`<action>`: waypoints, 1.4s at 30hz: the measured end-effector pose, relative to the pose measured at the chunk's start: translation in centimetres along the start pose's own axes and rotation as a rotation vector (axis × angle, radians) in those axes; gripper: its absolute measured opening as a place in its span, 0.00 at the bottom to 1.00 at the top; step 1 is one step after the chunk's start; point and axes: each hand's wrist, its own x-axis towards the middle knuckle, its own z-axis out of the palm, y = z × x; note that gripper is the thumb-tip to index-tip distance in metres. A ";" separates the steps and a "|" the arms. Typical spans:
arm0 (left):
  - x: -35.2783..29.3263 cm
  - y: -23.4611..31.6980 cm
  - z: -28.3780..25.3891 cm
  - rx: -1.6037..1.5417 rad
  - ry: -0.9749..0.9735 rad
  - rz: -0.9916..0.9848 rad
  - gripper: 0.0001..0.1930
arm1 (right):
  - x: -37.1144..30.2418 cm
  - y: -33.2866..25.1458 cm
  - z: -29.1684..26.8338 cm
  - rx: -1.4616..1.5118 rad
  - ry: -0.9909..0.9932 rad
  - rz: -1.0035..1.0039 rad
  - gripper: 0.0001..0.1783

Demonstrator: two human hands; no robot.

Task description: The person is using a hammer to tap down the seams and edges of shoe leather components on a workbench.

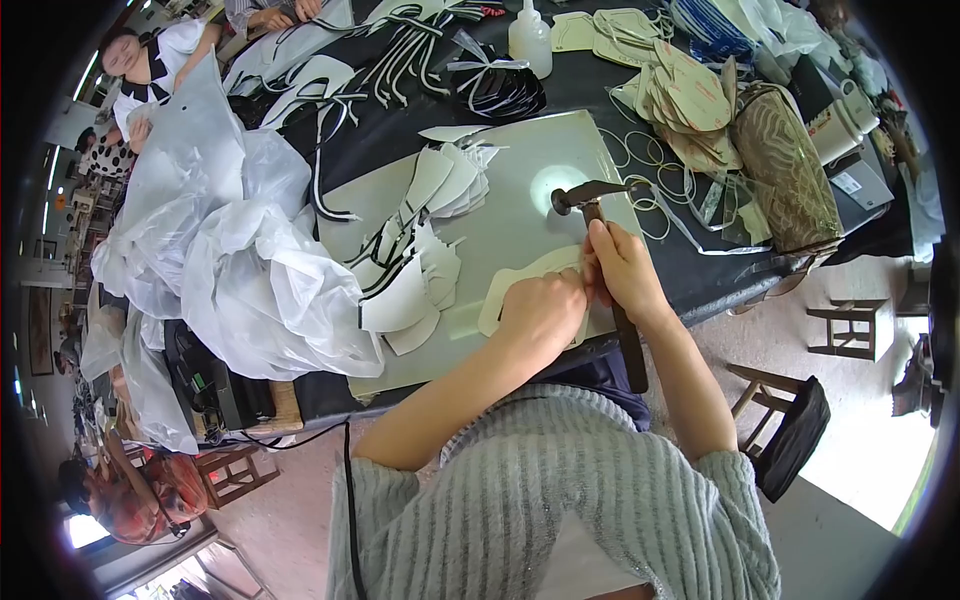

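Note:
My right hand (625,268) grips the handle of a hammer (592,200), its metal head raised over a pale slab (530,160) on the black table. My left hand (540,312) presses down a cream, flat cut-out piece (520,280) that lies on the slab just in front of me. The two hands touch each other over this piece. To the left on the slab lies a pile of white cut pieces with black edging (425,235).
Crumpled clear plastic sheeting (240,260) fills the table's left. A white squeeze bottle (531,38), beige insole shapes (690,100), loose rubber bands (650,180) and a patterned shoe form (790,170) lie beyond. Wooden stools (850,330) stand right. Other people sit at the far left.

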 end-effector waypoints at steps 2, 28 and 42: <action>0.0 -0.1 -0.1 -0.080 0.036 0.056 0.14 | 0.1 -0.1 -0.2 -0.023 0.019 -0.003 0.22; -2.6 -13.2 -9.7 -0.217 0.407 -0.261 0.21 | 2.0 -0.7 -1.3 -0.282 -0.035 -0.031 0.22; 13.9 -20.4 -8.1 -1.194 0.534 -0.420 0.30 | 1.4 -0.4 -1.2 -0.119 -0.016 -0.026 0.22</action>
